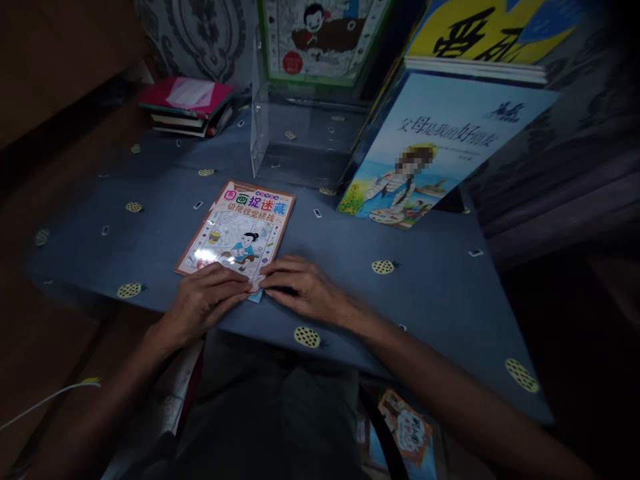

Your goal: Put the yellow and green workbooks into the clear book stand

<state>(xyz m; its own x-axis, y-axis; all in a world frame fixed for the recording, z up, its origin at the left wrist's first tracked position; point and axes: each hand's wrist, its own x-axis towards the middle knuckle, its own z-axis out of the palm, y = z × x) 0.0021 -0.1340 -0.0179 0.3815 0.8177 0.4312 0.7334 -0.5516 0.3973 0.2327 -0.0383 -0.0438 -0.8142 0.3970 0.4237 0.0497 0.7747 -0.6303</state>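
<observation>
A children's picture book [235, 220] with an orange-brown border and colourful Chinese title lies tilted on the blue tablecloth. At its near edge, my left hand [207, 297] is closed, with fingers bent over the cover's lower edge. My right hand [303, 287] pinches the near right corner between thumb and fingers. Between the fingertips of both hands, a bit of light blue paper [256, 297] pokes out beneath the cover. The book's lower left part is hidden behind my left hand.
A clear acrylic stand [257, 127] holds a green-edged book [320, 40] at the back. To its right, a light blue picture book [425, 147] leans upright before a yellow one [480, 33]. A small book pile [185, 100] sits back left. More books [407, 427] lie below the table's edge.
</observation>
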